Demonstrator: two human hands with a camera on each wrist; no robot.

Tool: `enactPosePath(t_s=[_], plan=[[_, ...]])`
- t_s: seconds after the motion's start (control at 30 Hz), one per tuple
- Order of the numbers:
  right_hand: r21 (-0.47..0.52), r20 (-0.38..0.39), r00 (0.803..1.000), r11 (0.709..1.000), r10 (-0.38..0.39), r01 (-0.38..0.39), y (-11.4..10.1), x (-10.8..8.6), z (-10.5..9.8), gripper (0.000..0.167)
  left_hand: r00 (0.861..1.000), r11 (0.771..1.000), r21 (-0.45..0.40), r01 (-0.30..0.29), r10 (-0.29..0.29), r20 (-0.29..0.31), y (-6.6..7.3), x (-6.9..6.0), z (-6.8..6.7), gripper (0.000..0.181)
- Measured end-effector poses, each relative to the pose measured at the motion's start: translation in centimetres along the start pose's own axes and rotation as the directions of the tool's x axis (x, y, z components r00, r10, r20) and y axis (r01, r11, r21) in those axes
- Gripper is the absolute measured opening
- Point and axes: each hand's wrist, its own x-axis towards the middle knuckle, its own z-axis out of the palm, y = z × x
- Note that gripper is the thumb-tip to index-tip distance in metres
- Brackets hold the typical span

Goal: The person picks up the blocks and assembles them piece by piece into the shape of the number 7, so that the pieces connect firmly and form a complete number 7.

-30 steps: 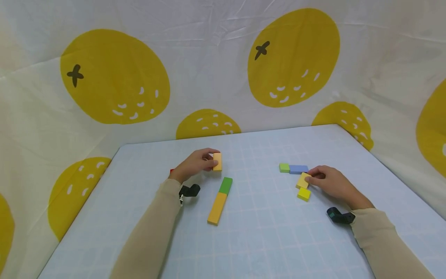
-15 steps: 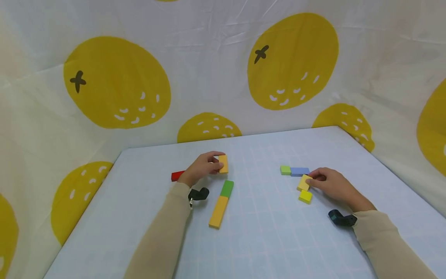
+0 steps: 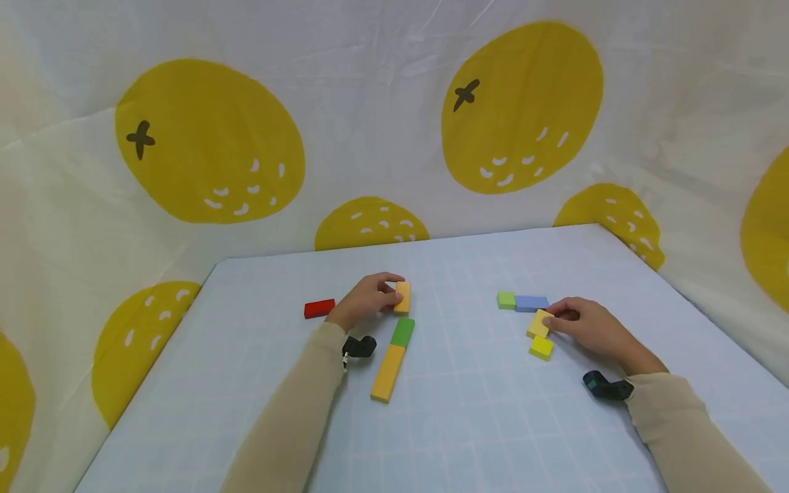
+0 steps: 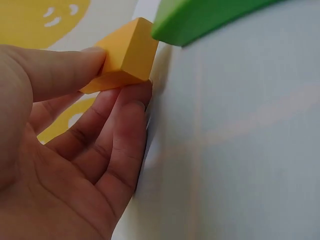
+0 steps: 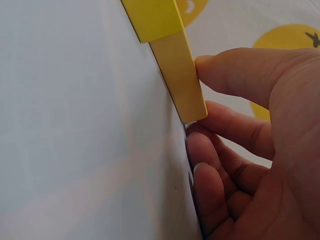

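The left hand's (image 3: 368, 300) thumb and fingers (image 4: 129, 135) are clamped on a light-orange rectangular block (image 3: 403, 298), close beyond a green rectangular block (image 3: 403, 333); whether they touch is unclear. A long orange block (image 3: 388, 373) adjoins the green one's near end. The right hand (image 3: 585, 325) pinches a pale-yellow rectangular block (image 3: 539, 324) on the bench (image 3: 462, 424), against a bright-yellow block (image 3: 542, 348). Farther out lie joined blue (image 3: 531, 303) and lime-green (image 3: 506, 300) blocks, and a red block (image 3: 319, 308).

This is a curtained booth, home or lab I cannot tell: a white sheet (image 3: 370, 137) with printed yellow fruits (image 3: 209, 140) hangs from ten to two o'clock, behind the bench (image 3: 493, 424).
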Motion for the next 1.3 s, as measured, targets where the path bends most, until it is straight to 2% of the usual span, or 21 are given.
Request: enactPosePath(t_s=[0.13, 0.4, 0.67, 1.0, 1.3], plan=[[0.012, 0.000, 1.000, 1.000, 0.002, -0.002, 0.1, 0.0, 0.2, 0.060, 1.000, 0.997, 0.073, 0.003, -0.005, 0.027, 0.2, 0.3, 0.1, 0.040], [0.015, -0.017, 1.000, 1.000, 0.008, -0.008, -0.1, 0.1, 0.0, 0.058, 0.998, 0.993, 0.114, -0.032, 0.025, 0.055, 1.0, 1.2, 0.2, 0.040], [0.013, -0.021, 1.000, 1.000, 0.016, -0.015, 0.0, 0.1, 0.2, 0.060, 0.996, 0.989, 0.144, -0.028, 0.016, 0.083, 1.8, 0.9, 0.5, 0.042], [0.004, -0.031, 1.000, 1.000, 0.003, -0.003, 0.1, 0.1, 0.3, 0.059, 0.994, 0.988, 0.154, -0.019, 0.002, 0.110, 1.4, 1.2, 0.8, 0.043], [0.006, -0.034, 0.999, 1.000, -0.004, 0.004, 0.1, 0.0, 0.3, 0.058, 0.995, 0.984, 0.180, -0.013, -0.005, 0.100, 1.4, 1.1, 0.9, 0.043]])
